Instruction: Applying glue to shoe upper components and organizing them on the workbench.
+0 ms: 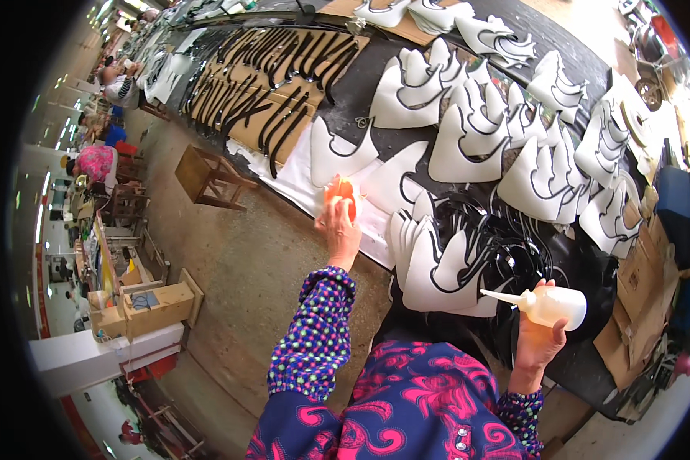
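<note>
My left hand point(337, 230) is closed around a crumpled orange cloth point(345, 187) at the table's near left edge. Just beyond it, a curved white cut piece with black edging point(339, 157) lies flat on a white sheet point(294, 184). A similar white piece point(397, 180) rests to its right. In my right hand point(540, 345) is a translucent squeeze bottle point(560, 307), tilted on its side, its long thin nozzle pointing left. Below the nozzle tip, a stack of black-edged white pieces point(437, 280) stands near me.
Several stacks of white pieces point(468, 146) fill the right of the dark table. Black strips point(268, 96) lie on cardboard point(241, 130) at the far left. Glossy black strips point(514, 257) are heaped near my right hand. A wooden stool point(207, 176) stands left; people point(96, 162) sit farther off.
</note>
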Tool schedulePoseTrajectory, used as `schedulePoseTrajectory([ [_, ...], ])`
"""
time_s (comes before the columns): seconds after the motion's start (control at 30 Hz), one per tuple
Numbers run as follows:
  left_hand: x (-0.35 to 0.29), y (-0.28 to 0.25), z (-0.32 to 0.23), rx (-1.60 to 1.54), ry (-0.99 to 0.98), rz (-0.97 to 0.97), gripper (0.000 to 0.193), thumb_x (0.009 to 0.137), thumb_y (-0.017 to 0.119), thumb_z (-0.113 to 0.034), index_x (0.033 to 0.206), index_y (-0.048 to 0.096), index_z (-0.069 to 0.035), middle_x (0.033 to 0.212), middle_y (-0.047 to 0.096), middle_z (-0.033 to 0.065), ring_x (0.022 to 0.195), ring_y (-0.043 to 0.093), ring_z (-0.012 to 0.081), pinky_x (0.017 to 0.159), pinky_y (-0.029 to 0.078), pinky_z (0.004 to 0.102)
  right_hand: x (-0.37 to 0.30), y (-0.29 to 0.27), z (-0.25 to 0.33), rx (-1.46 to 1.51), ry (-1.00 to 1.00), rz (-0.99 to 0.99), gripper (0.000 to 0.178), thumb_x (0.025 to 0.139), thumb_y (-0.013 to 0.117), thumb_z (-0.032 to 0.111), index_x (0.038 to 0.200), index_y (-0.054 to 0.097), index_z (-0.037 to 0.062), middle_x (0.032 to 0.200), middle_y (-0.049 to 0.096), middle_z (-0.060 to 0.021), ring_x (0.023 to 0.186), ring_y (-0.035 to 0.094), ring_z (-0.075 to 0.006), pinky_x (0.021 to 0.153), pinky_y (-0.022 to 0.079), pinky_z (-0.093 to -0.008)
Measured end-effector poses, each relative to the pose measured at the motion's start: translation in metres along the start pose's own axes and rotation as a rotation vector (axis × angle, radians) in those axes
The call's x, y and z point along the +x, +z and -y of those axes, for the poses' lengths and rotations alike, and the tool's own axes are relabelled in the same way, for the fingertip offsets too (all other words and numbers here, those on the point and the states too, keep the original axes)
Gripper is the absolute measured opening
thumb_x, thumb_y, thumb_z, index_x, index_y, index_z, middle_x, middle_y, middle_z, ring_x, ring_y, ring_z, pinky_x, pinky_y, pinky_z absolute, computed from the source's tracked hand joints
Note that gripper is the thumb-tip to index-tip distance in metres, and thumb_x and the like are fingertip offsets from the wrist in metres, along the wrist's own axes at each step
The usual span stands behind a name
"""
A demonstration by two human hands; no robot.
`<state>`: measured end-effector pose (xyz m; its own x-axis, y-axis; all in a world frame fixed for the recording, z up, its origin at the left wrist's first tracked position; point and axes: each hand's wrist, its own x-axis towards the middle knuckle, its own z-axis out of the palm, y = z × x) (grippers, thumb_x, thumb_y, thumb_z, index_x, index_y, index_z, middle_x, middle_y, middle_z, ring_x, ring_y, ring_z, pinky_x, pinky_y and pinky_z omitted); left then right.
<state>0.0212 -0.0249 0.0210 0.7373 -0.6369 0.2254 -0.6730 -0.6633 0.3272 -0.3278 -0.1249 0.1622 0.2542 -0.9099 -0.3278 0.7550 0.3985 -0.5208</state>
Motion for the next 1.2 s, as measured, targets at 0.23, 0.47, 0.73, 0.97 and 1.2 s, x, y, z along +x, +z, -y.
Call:
schedulePoseTrajectory([
  [0.23, -0.081, -0.012, -0.091, -0.42, 0.513, 0.358, 0.024, 0.069, 0.058, -0.014, 0.092, 0.055, -0.007, 0.092, 0.054, 0.0101, 0.092, 0.051, 0.0261, 0.083, 0.036, 0.0369, 0.002, -0.015, 0.014, 0.091, -0.023, 0.055, 0.071, 0.071, 0.072, 0.022, 0.127, 0.033, 0.0008, 0.13, 0.039, -0.0116, 0.123, 0.034, -0.0262, 0.104, 0.026, -0.0461],
  [0.47, -0.16, 0.024, -0.168, -0.408, 0.292, 0.444, 0.054, 0.067, 0.069, -0.029, 0.108, 0.043, -0.005, 0.101, 0.049, 0.0115, 0.096, 0.045, 0.0281, 0.083, 0.036, 0.0377, -0.009, -0.018, 0.033, 0.088, -0.058, 0.024, 0.071, 0.067, 0.074, 0.023, 0.125, 0.038, 0.0046, 0.126, 0.043, -0.0115, 0.121, 0.037, -0.028, 0.101, 0.03, -0.0479],
  [0.73, -0.147, 0.038, -0.18, -0.584, 0.026, 0.532, 0.037, 0.064, 0.069, -0.013, 0.086, 0.04, -0.008, 0.079, 0.05, 0.0113, 0.08, 0.049, 0.0302, 0.07, 0.038, 0.0403, -0.02, -0.03, 0.055, 0.085, -0.079, 0.08, 0.068, 0.068, 0.073, 0.021, 0.124, 0.039, 0.0038, 0.125, 0.044, -0.0119, 0.119, 0.039, -0.0284, 0.099, 0.033, -0.0475],
  [0.97, -0.112, -0.015, -0.171, -1.055, -0.072, 0.652, 0.036, 0.075, 0.067, -0.018, 0.102, 0.05, -0.003, 0.078, 0.059, 0.0102, 0.07, 0.056, 0.016, 0.065, 0.045, 0.0273, -0.033, -0.02, 0.089, -0.17, -0.194, 0.168, 0.068, 0.069, 0.07, 0.025, 0.126, 0.038, 0.0053, 0.127, 0.042, -0.0139, 0.121, 0.037, -0.0301, 0.1, 0.031, -0.0485],
  [1.2, -0.106, -0.177, -0.213, -1.219, -0.225, 0.98, 0.048, 0.071, 0.069, -0.006, 0.114, 0.048, 0.0, 0.072, 0.06, 0.0003, 0.065, 0.051, 0.0041, 0.059, 0.04, 0.0182, -0.059, 0.001, 0.113, -0.297, -0.391, 0.292, 0.072, 0.066, 0.069, 0.033, 0.123, 0.035, 0.0064, 0.121, 0.045, -0.014, 0.115, 0.043, -0.0323, 0.09, 0.039, -0.0536],
])
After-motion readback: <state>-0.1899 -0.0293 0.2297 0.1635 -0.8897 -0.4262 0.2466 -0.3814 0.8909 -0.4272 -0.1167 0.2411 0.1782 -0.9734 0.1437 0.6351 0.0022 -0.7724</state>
